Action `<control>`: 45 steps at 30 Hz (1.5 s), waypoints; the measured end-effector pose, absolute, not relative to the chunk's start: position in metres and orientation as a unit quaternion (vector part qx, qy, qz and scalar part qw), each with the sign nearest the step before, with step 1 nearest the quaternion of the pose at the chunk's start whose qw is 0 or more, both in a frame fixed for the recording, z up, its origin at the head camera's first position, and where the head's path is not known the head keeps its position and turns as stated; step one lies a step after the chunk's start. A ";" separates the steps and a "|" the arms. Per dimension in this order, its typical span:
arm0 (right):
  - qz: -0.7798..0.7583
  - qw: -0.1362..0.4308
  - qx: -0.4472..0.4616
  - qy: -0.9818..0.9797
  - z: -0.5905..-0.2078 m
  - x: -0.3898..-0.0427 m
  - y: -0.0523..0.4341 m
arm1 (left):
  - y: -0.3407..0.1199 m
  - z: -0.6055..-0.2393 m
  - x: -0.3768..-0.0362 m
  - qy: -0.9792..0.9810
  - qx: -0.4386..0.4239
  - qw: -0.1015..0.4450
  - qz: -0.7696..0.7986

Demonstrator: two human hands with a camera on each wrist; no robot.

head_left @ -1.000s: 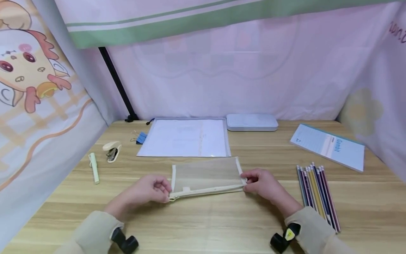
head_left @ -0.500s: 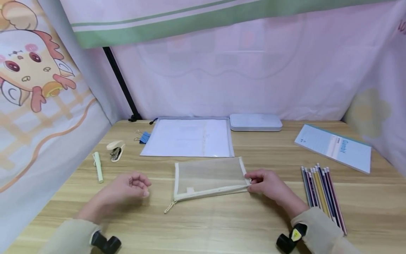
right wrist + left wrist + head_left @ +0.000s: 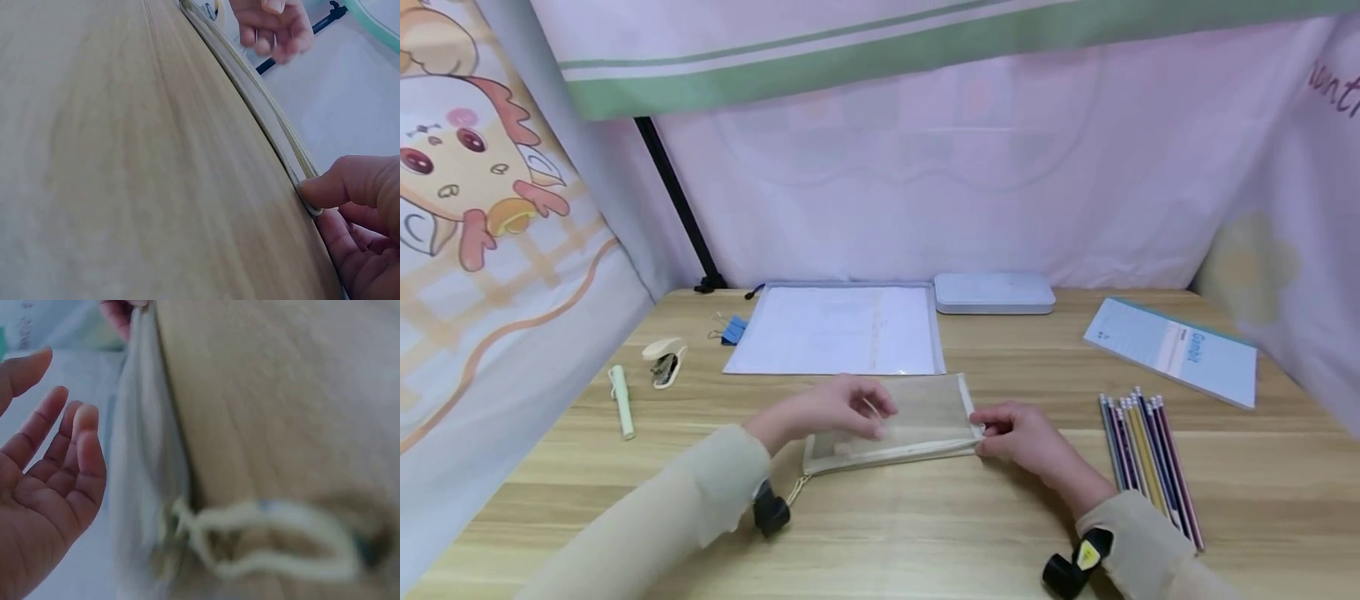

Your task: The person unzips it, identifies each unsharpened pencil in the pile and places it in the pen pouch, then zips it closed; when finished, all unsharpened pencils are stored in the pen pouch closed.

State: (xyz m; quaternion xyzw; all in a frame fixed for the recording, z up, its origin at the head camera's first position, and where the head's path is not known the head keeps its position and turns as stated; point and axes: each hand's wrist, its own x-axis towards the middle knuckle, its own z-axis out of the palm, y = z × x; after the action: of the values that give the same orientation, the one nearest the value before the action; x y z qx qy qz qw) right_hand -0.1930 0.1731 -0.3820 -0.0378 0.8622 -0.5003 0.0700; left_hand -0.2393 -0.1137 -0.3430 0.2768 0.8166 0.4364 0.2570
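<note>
- The mesh pouch [image 3: 917,421] lies flat on the worktop [image 3: 925,517], just in front of the clear folder [image 3: 838,329].
- The right hand [image 3: 1026,437] pinches the pouch's right end between thumb and fingers [image 3: 340,181]; the rest of that hand is cut off at the edge of the right wrist view.
- The left hand [image 3: 838,408] hovers over the pouch's left half with its fingers [image 3: 75,440] loosely spread and holding nothing; whether it touches the mesh cannot be told.
- This hand hides the pouch's left part in the head view.
- The zip pull [image 3: 262,537] sticks out at the pouch's left corner; it is blurred in the left wrist view.
- Right of the pouch lie pencils [image 3: 1150,462], partly covered by the right sleeve.
- Left of the pouch, well apart, lie a pen [image 3: 621,400] and a stapler [image 3: 664,360].
- Behind the pouch, beside the folder, sits a flat case [image 3: 994,293]; the print on the booklet [image 3: 1172,350] is too small to read.
</note>
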 end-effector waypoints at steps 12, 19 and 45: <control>-0.493 0.062 -0.041 0.867 -0.385 -0.193 0.173 | -0.089 -0.352 -0.255 0.832 0.362 0.294 0.300; -0.498 0.063 -0.046 0.863 -0.383 -0.191 0.172 | -0.082 -0.351 -0.257 0.848 0.378 0.294 0.226; -0.407 0.094 -0.098 0.903 -0.344 -0.175 0.227 | -0.099 -0.365 -0.245 0.819 0.247 0.308 0.417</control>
State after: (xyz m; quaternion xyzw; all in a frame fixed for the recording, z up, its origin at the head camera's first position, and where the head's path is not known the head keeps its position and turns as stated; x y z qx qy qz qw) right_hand -0.1753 0.2271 -0.3438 -0.0975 0.9032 -0.4074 0.0936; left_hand -0.2448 -0.0992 -0.3649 0.2466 0.8189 0.4168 0.3081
